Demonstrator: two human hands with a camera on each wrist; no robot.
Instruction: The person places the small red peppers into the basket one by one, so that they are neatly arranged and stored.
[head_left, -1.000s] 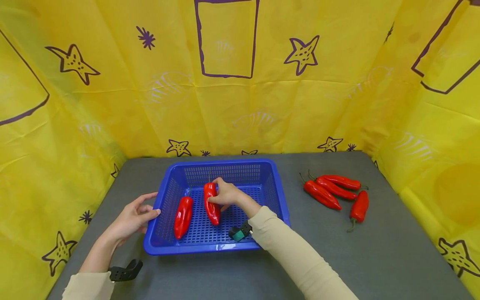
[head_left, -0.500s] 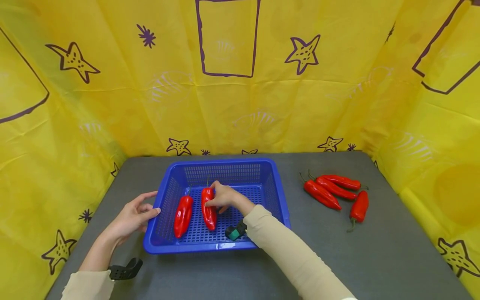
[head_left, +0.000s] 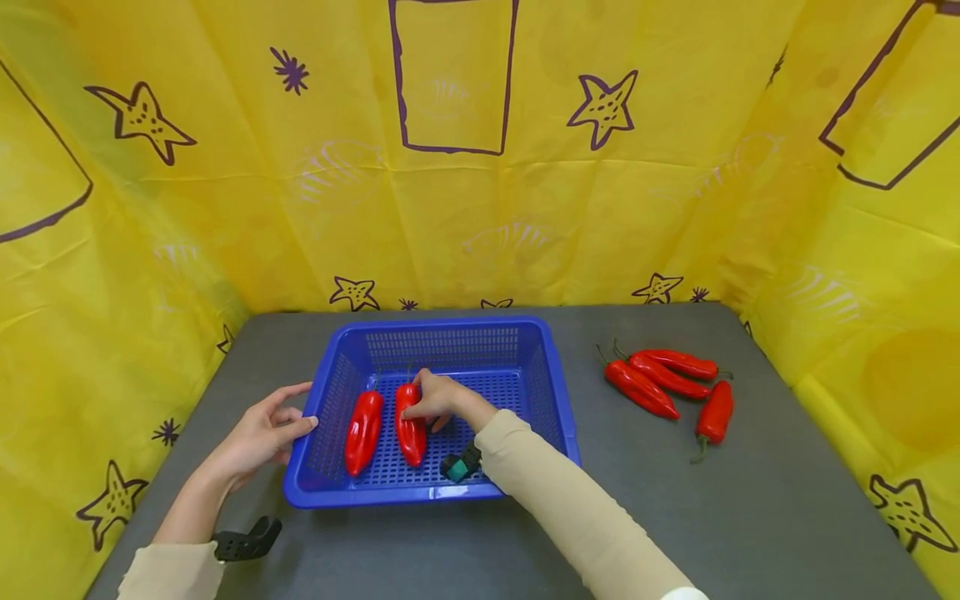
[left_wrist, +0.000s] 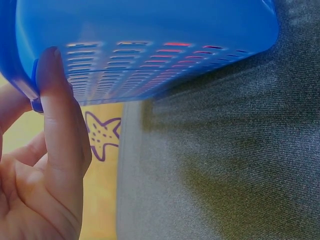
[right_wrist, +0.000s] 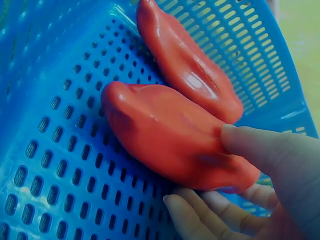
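Note:
A blue plastic basket [head_left: 431,494] with slotted walls stands on the grey table. My left hand [head_left: 258,429] holds its left rim, the thumb [left_wrist: 52,75] against the outside of the wall in the left wrist view. Inside the basket, my right hand [head_left: 444,398] grips a glossy red chili pepper [head_left: 411,437] between thumb and fingers. This pepper [right_wrist: 160,132] lies low over the perforated floor, its stem end pointing to the back. Just left of it, a second red chili pepper [head_left: 363,433] lies roughly parallel, with a narrow gap between the two.
Right of the basket, several more red chili peppers [head_left: 641,390] lie grouped on the grey tabletop [head_left: 750,517]. One of them, a shorter pepper [head_left: 715,412], points its stem toward the front. A yellow patterned cloth [head_left: 465,225] walls the table at the back and sides.
My right hand has moved left and slightly toward the front with the gripped pepper, bringing it closer to the other pepper in the basket. The left hand stays on the rim.

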